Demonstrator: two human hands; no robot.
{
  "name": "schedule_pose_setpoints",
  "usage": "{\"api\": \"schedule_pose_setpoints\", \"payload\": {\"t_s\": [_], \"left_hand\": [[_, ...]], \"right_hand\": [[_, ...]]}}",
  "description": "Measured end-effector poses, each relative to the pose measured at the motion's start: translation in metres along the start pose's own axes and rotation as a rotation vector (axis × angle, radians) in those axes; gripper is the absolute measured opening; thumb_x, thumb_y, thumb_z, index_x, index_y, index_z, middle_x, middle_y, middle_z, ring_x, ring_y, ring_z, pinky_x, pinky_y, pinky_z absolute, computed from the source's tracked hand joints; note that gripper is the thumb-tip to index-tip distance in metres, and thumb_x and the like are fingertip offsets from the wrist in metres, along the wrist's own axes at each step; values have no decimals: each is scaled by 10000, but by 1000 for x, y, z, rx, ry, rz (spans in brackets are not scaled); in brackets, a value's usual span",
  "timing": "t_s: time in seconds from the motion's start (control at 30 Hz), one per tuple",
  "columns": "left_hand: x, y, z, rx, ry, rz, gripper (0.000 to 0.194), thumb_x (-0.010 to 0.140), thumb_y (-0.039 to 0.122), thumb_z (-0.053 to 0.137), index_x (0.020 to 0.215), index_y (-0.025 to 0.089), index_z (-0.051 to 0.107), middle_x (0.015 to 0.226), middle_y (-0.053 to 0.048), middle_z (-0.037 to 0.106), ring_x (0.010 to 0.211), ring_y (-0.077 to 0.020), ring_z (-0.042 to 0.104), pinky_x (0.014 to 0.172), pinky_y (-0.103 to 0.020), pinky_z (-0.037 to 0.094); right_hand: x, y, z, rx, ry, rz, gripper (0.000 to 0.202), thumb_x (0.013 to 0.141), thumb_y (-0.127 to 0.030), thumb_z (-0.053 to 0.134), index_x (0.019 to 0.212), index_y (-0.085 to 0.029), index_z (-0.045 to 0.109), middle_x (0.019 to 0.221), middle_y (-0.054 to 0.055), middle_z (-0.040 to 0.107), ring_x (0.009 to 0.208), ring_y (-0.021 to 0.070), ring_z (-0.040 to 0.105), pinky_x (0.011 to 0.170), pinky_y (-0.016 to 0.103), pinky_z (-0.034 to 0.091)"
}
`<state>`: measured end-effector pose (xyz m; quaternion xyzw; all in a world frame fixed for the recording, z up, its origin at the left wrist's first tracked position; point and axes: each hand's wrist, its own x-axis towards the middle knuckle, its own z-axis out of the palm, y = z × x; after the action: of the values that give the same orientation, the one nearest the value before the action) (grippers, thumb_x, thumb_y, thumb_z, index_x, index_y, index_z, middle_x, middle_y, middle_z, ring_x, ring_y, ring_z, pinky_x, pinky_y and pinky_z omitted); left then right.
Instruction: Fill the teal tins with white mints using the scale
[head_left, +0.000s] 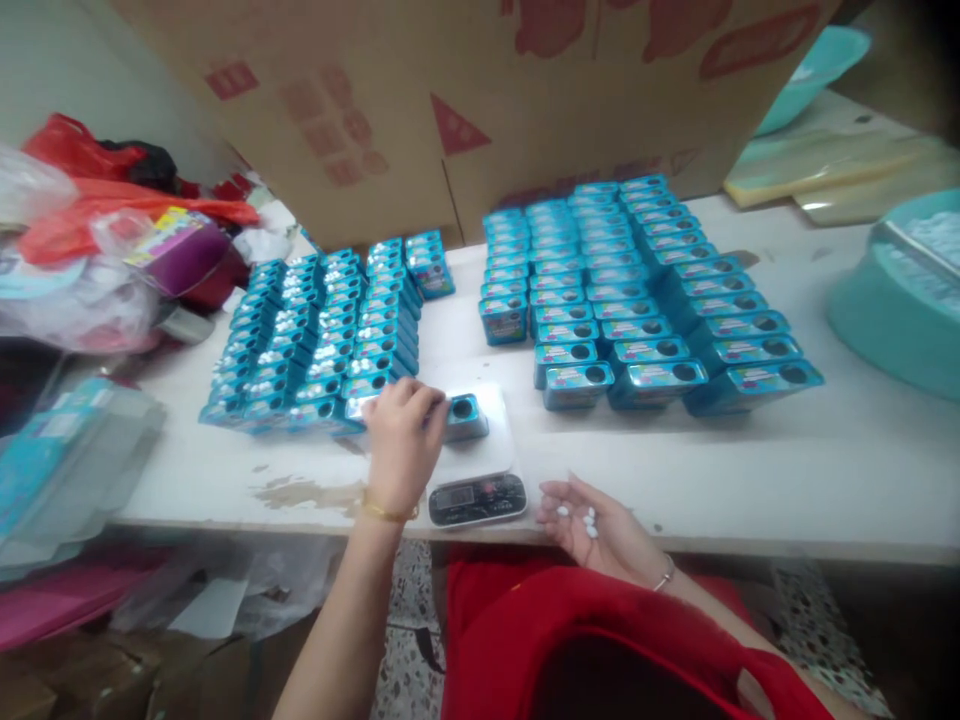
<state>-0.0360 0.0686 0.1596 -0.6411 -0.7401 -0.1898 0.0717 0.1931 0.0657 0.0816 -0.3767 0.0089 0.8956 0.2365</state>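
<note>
My left hand (405,425), palm down with curled fingers, is at the left end of a small blue box (465,418) with a round dark hole in its top. That box sits on a white kitchen scale (491,440) with a black display panel; my fingers hide part of the box and seem to grip it. My right hand (600,530) is palm up near the table's front edge, fingers loosely bent, cradling several small white tablets (590,522). Left of the scale, rows of matching blue boxes (330,330) have white pieces on many tops.
More blue boxes (622,300) stand in rows to the right. A large cardboard carton (390,130) rises behind them. At the right edge is a turquoise tub (885,310) of white pieces. Plastic bags (82,300) and stacked blue packaging (60,460) crowd the left.
</note>
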Motion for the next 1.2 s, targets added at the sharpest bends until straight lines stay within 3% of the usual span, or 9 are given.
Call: {"api": "schedule_pose_setpoints", "payload": {"t_s": [0.13, 0.2, 0.3, 0.37, 0.53, 0.73, 0.9, 1.1, 1.2], "left_hand": [[-12, 27, -12, -179, -191, 267, 149, 861, 295, 535, 960, 222, 619, 979, -52, 602, 934, -193, 522, 847, -369, 343], [-17, 35, -16, -192, -305, 391, 349, 830, 356, 576, 1159, 240, 552, 1156, -85, 561, 1061, -230, 493, 908, -396, 341], [-15, 21, -14, -40, -279, 344, 681, 776, 431, 621, 1366, 228, 347, 1321, -129, 457, 1182, -299, 427, 944, -448, 337], [-5, 0, -9, 55, -259, 279, 620, 795, 385, 599, 1343, 219, 360, 1247, -121, 518, 1114, -291, 486, 902, -436, 370], [45, -27, 5, 104, -334, 317, 253, 847, 284, 521, 1088, 206, 505, 959, -57, 601, 872, -223, 562, 750, -339, 412], [117, -1, 52, 92, -283, 386, 273, 832, 313, 550, 1065, 183, 493, 1007, -75, 601, 949, -228, 548, 802, -340, 374], [139, -1, 87, 102, -272, 414, 351, 788, 345, 597, 1078, 178, 491, 1039, -87, 579, 982, -236, 523, 840, -353, 353], [188, -48, 93, 237, -48, 156, 371, 873, 427, 438, 1145, 177, 471, 1145, -111, 520, 1078, -241, 462, 906, -365, 329], [231, -77, 101, 397, -80, 5, 390, 844, 373, 472, 1175, 169, 499, 1211, -155, 479, 1104, -304, 434, 875, -416, 340]], "right_hand": [[3, 0, 8, 31, -52, 33, 239, 879, -297, 534, 841, -91, 648, 704, 71, 648, 624, 125, 633, 488, 182, 478], [5, 0, 12, 58, -94, 45, 259, 859, -341, 565, 832, -97, 646, 664, 45, 625, 494, 78, 552, 367, 143, 357], [8, 0, 13, 59, -119, 70, 265, 824, -356, 612, 735, -107, 619, 559, -14, 548, 350, 13, 351, 304, 124, 177], [10, 0, 9, 37, -105, 86, 284, 806, -353, 634, 662, -114, 584, 502, -40, 493, 331, 3, 284, 309, 125, 127], [13, -3, 3, 15, -78, 48, 327, 771, -389, 665, 619, -119, 559, 452, -63, 417, 329, 2, 252, 324, 132, 96], [9, -8, 2, 22, -39, 16, 307, 749, -380, 691, 646, -117, 569, 497, -54, 454, 343, -4, 262, 330, 131, 100], [17, -7, -14, 28, -45, 35, 326, 710, -410, 722, 650, -125, 575, 446, -68, 412, 330, 1, 242, 325, 132, 99], [31, -12, -23, 104, 82, 181, 342, 642, -416, 771, 636, -140, 568, 496, -52, 477, 366, 15, 375, 343, 117, 244], [27, -18, -17, 72, 131, 125, 320, 619, -393, 788, 631, -145, 587, 566, -20, 540, 492, 54, 523, 454, 128, 392]]}}
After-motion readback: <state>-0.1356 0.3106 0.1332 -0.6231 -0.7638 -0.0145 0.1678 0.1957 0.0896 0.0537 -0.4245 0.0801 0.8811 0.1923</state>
